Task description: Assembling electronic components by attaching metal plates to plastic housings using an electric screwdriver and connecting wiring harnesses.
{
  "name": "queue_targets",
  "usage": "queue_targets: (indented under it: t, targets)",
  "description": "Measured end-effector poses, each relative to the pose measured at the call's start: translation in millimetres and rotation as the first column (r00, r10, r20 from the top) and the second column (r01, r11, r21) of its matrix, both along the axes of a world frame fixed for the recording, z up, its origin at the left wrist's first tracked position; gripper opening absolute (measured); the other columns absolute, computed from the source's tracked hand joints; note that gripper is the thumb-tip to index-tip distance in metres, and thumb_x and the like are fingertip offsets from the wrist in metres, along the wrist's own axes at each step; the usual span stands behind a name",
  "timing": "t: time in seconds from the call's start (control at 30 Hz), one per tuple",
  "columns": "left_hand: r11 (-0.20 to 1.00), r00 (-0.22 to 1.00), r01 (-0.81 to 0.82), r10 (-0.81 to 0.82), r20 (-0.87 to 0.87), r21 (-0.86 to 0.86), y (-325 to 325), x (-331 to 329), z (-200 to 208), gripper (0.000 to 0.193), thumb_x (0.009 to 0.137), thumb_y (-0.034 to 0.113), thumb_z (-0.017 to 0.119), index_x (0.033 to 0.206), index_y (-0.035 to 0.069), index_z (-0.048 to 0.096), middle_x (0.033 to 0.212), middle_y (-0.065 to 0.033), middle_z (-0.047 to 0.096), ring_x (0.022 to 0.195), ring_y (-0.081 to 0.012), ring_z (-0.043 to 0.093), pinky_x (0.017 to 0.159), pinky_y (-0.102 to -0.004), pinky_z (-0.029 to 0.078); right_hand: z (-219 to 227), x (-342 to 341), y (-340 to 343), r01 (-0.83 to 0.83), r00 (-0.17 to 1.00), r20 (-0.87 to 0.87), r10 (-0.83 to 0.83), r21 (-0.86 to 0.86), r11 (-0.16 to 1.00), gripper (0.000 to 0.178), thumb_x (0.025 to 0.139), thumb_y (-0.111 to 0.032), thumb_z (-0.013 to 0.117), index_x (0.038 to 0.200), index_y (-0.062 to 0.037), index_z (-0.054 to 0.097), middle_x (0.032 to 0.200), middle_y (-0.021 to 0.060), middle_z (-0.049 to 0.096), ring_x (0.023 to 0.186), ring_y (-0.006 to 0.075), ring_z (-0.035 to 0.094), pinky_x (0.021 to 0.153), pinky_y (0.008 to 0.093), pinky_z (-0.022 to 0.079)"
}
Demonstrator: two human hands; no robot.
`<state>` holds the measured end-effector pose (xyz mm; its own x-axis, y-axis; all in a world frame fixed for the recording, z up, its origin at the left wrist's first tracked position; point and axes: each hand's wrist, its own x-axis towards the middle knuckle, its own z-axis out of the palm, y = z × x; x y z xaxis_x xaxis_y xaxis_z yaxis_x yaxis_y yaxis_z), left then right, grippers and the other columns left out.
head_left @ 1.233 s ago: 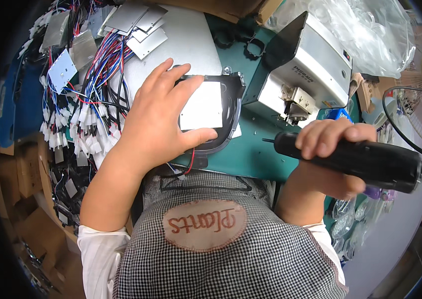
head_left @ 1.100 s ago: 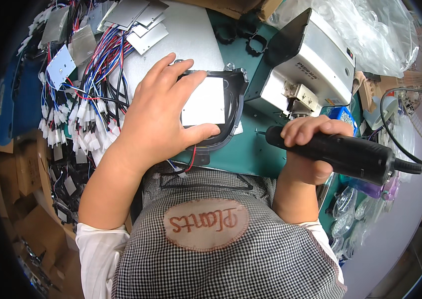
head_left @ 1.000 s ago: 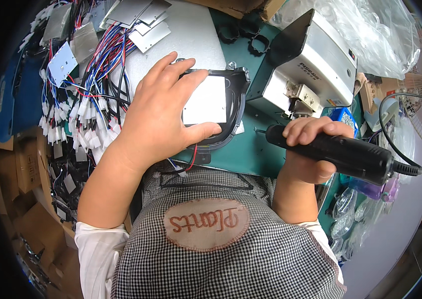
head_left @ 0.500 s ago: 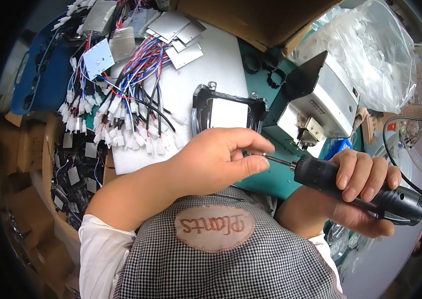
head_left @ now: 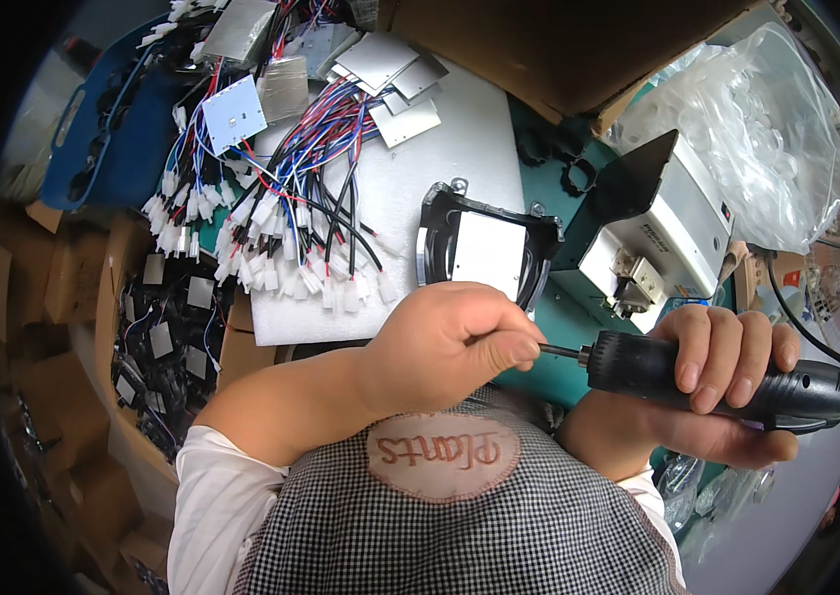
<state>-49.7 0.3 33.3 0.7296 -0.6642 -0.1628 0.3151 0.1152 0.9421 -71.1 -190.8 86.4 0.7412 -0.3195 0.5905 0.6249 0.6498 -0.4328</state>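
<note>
In my right hand (head_left: 713, 377) lies a black corded electric screwdriver (head_left: 643, 369), held level with its bit (head_left: 564, 351) toward the left. My left hand (head_left: 455, 347) has thumb and forefinger pinched together at the bit's tip. Whether a small screw sits between those fingertips is hidden. Just beyond my left hand, a black plastic housing (head_left: 551, 236) carries a white square plate (head_left: 489, 253). Its near edge is covered by the hand.
Bundled wires with white connectors (head_left: 286, 248) and silver plates (head_left: 377, 61) lie on a white foam sheet (head_left: 480, 109). A silver metal machine (head_left: 673, 213) stands right of the housing. Beyond are a cardboard box (head_left: 529, 50), a clear plastic bag (head_left: 737, 129) and a blue basket (head_left: 93, 129).
My left thumb and forefinger have closed together at the bit's tip; they were slightly apart before. The view has shifted, so the bench things appear lower and farther right.
</note>
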Motion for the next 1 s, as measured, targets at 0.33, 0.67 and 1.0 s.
queue_targets:
  t: [0.33,0.67,1.0]
  targets:
    - [0.841,0.455,-0.453,-0.068,0.888,0.296,39,44,-5,0.051,0.072,0.021,0.07,0.118,0.004,0.06,0.124,-0.0182,0.054,0.115,-0.0329,0.051,0.097,-0.041,0.041,-3,18,17,0.008,0.997,0.075,0.018,-0.321,0.947,0.063,0.074,-0.05,0.074,0.109,-0.0036,0.049,0.076,0.0025,0.054,0.058,0.013,0.055,0.056,0.0277,0.046]
    - [0.792,0.612,-0.368,-0.188,0.768,0.487,36,54,-30,0.075,0.06,0.033,0.084,0.124,0.008,0.055,0.136,-0.0185,0.041,0.123,-0.0376,0.044,0.102,-0.0412,0.038,-30,50,40,0.003,0.984,0.16,0.078,-0.452,0.892,0.072,0.076,-0.062,0.066,0.115,-0.0048,0.046,0.077,0.0066,0.055,0.055,0.0179,0.057,0.053,0.0324,0.05]
    - [0.82,0.623,-0.345,-0.163,0.765,0.456,39,56,-35,0.07,0.061,0.029,0.084,0.122,0.008,0.058,0.134,-0.0177,0.043,0.12,-0.0372,0.045,0.099,-0.0409,0.041,-38,55,50,-0.111,0.991,0.01,0.131,-0.474,0.874,0.068,0.073,-0.046,0.076,0.111,-0.0011,0.042,0.08,0.0122,0.057,0.067,0.0226,0.06,0.062,0.036,0.053]
